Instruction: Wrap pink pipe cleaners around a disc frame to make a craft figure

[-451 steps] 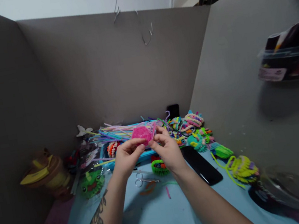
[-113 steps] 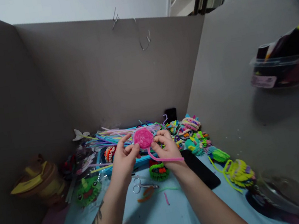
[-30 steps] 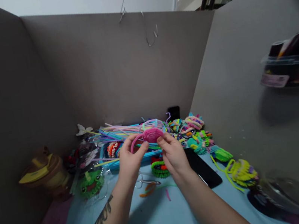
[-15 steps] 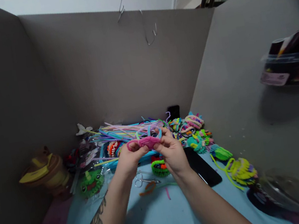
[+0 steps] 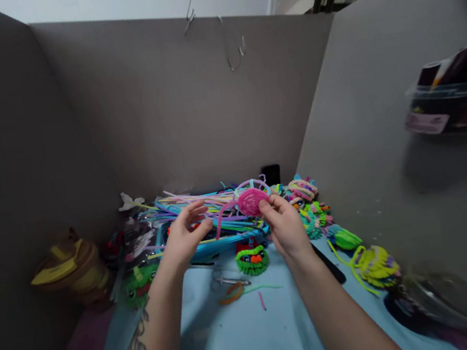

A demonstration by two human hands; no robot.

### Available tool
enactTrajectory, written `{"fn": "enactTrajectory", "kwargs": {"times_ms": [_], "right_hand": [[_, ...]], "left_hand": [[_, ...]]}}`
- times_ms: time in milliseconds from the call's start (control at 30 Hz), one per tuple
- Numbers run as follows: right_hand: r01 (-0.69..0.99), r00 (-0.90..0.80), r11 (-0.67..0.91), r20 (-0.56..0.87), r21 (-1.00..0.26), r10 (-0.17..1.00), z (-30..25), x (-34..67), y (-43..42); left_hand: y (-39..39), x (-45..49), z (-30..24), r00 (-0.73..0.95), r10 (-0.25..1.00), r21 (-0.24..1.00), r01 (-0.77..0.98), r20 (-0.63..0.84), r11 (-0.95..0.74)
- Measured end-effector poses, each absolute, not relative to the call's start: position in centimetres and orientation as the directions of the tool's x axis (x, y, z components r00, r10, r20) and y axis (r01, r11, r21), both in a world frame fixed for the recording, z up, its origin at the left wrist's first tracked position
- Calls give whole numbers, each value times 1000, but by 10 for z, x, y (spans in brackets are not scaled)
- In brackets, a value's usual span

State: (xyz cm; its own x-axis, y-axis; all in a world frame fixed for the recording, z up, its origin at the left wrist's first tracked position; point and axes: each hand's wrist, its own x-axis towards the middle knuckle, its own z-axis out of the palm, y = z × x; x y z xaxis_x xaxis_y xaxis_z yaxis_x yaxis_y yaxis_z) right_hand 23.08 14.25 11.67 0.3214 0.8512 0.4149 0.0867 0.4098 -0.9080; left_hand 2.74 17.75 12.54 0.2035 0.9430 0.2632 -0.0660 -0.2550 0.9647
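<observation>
My right hand (image 5: 286, 227) pinches a flat pink coiled pipe-cleaner disc (image 5: 252, 201) and holds it up above the table. A loose pink tail (image 5: 221, 217) curves down and to the left from the disc. To the left of the disc, my left hand (image 5: 185, 237) hovers with its fingers spread and curled and nothing in them, its fingertips close to the tail. Behind both hands lies a bundle of coloured pipe cleaners (image 5: 185, 207) over a blue tray (image 5: 226, 242).
On the light-blue table (image 5: 251, 343) lie small scissors (image 5: 226, 279), a green fuzzy figure (image 5: 252, 259), a black phone (image 5: 329, 269) and several finished fuzzy figures (image 5: 308, 198) at the right. A brown-and-yellow container (image 5: 74, 274) stands left. Grey partitions close in three sides.
Half a second ago both hands gripped the pink piece. Now my left hand has let go and opened, and my right hand has carried the disc up and to the right.
</observation>
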Motion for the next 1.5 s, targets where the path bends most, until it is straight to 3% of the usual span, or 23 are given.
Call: {"fn": "enactTrajectory", "kwargs": {"times_ms": [100,233,367,500,600,733,900,1133,1333,1400,1500], "right_hand": [[298,197,356,421,-886,885,122,241,140],[447,-95,332,325,-830,941,128,240,132],[459,-192,340,282,-821,940,129,235,129],[323,13,408,435,-854,900,123,234,136],[144,259,444,466,-885,846,118,237,142],[-34,367,414,374,-909,852,114,237,148],[-337,511,410,202,-847,836,108,231,156],[-635,364,225,-29,-739,931,95,222,164],[-680,232,89,-98,-728,968,92,207,160],[-614,221,125,-18,-779,975,97,197,153],[-433,254,297,201,-851,946,105,185,144]], "left_hand": [[175,23,129,91,932,929,91,352,-360],[157,37,134,339,874,845,290,348,-449],[146,51,133,511,812,879,203,281,-432],[155,52,127,333,924,980,2,189,-201],[164,49,126,194,977,967,-250,90,-40],[166,48,130,201,979,876,-467,-29,122],[162,50,133,207,977,833,-529,-55,159],[163,53,131,194,979,752,-637,-55,168],[162,57,130,163,983,701,-693,-80,172],[161,60,128,163,981,709,-681,-101,186],[157,67,124,207,973,739,-640,-98,211]]}}
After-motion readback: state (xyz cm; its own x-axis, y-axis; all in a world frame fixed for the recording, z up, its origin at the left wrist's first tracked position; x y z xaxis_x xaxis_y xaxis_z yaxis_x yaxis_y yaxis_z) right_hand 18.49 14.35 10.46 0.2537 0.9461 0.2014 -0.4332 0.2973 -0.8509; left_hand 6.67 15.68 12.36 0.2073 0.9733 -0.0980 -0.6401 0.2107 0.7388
